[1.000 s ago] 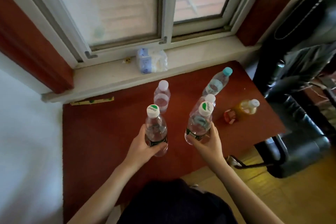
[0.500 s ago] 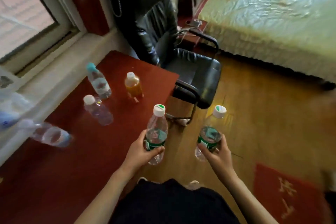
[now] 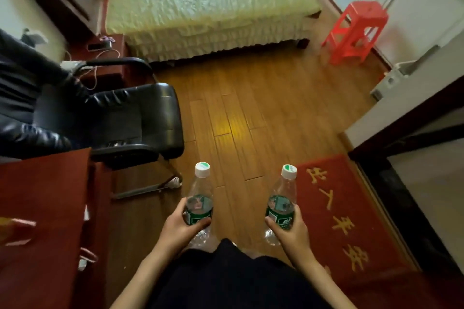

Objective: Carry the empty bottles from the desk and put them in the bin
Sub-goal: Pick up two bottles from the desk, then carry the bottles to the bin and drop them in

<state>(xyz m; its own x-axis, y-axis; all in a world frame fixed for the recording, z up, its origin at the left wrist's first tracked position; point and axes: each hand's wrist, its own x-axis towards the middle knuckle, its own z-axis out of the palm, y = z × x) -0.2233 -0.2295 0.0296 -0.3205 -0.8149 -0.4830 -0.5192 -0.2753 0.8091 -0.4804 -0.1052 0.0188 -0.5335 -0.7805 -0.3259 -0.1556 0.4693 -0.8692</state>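
Observation:
I hold two clear plastic bottles with green labels and white caps, both upright over the wooden floor. My left hand (image 3: 179, 227) is wrapped around the left bottle (image 3: 199, 198) at its label. My right hand (image 3: 292, 229) grips the right bottle (image 3: 282, 198) the same way. The red-brown desk (image 3: 42, 208) lies at the lower left, with only its corner in view. No bin shows in this view, and the other bottles on the desk are out of sight.
A black leather chair (image 3: 120, 118) stands left of me beside the desk. A bed (image 3: 208, 7) fills the far side, a red plastic stool (image 3: 356, 30) stands at the right. A red doormat (image 3: 351, 216) lies by a doorway at the lower right. Wooden floor (image 3: 251, 108) stretches ahead.
My view has swung right, away from the window and desk to the room. Both bottles have left the desk and now hang over the floor, a little wider apart.

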